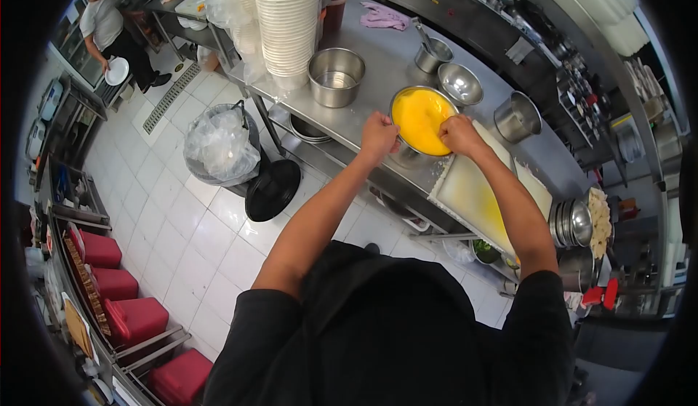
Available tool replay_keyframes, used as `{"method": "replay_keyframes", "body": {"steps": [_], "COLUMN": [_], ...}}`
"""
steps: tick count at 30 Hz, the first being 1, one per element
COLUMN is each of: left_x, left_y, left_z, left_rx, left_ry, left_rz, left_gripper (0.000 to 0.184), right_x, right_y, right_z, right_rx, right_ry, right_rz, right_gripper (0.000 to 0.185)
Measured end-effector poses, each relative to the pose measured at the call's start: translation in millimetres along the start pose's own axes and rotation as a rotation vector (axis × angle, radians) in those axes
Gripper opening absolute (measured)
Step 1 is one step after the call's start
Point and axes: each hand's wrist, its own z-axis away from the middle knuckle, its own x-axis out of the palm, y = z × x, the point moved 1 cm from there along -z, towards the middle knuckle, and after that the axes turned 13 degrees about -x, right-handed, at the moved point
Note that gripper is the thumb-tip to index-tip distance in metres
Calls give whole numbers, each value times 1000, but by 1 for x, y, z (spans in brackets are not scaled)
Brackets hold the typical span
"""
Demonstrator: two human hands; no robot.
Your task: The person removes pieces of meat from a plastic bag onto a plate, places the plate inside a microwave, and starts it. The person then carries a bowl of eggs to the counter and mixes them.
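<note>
A round metal bowl (415,88) of bright yellow liquid (422,119), which looks like beaten egg, is at the front edge of the steel counter. My left hand (380,136) is closed at the bowl's left rim, its fingers curled in. At the right rim my right hand (460,135) is closed too, knuckles up, with the fingertips partly hidden. Just right of the bowl lies a white cutting board (465,181) with a yellow smear, partly under my right forearm. An open steel pot (337,77) stands to the left of the bowl.
Tall stacked white containers (287,28) rise at the counter's left. Behind the bowl are a small pot (434,55), an empty metal bowl (460,84) and another pot (518,117). A lined bin (222,144) stands on the floor. Far left, another person (109,24) holds a white plate.
</note>
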Motion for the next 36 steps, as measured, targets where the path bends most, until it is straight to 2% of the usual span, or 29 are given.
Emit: {"method": "replay_keyframes", "body": {"steps": [1, 2, 5, 9, 10, 13, 14, 17, 21, 22, 25, 28, 31, 32, 35, 36], "left_x": [0, 0, 0, 0, -1, 0, 0, 0, 1, 2, -1, -1, 0, -1, -3, -2], "left_y": [2, 1, -3, -1, -2, -3, -2, 0, -2, 0, -5, -8, 2, 1, -3, -2], "left_z": [-1, 0, 2, 2, 3, 4, 3, 3, 3, 1, 1, 1, -1, 0, 2, 1], "left_rx": [2, -4, -10, -4, -1, 0, 3, 2, 4, 9, 10, 8, 14, 15, 4, 6], "left_ry": [1, 4, 3, -3, 0, 2, 3, 13, 7, 5, 15, 1, -7, -1, -19, -34], "left_rz": [4, 9, 17, 16, 16, 0, -6, -6, -5, -7, 1, -13, -1, -2, 8, 12], "left_gripper": [16, 16, 16, 16, 16, 17, 17, 16, 15, 15, 16, 16, 17, 17, 16, 16], "right_x": [-3, -9, -4, 2, -10, -2, -3, -11, -2, -7, -17, 6, -7, -8, -9, -5], "right_y": [0, 9, 6, 4, 9, -10, -23, 12, -13, -19, 9, -5, -5, 9, 5, -17], "right_z": [-2, -6, -5, -3, -6, -2, 2, -7, -4, -2, -12, -15, -10, -11, -14, -6], "right_rx": [-24, 158, 153, 13, 234, 22, -46, 147, 53, 58, 289, 120, 45, 135, 256, 77], "right_ry": [11, 24, -63, 40, 53, -73, -86, 30, -246, -194, -35, -235, -121, -56, -109, -167], "right_rz": [-78, -149, 106, -95, -275, 89, 0, -206, 117, -104, -121, 141, -81, -80, 135, 197], "right_gripper": [14, 14, 15, 14, 16, 17, 14, 15, 15, 14, 15, 16, 13, 12, 14, 14]}}
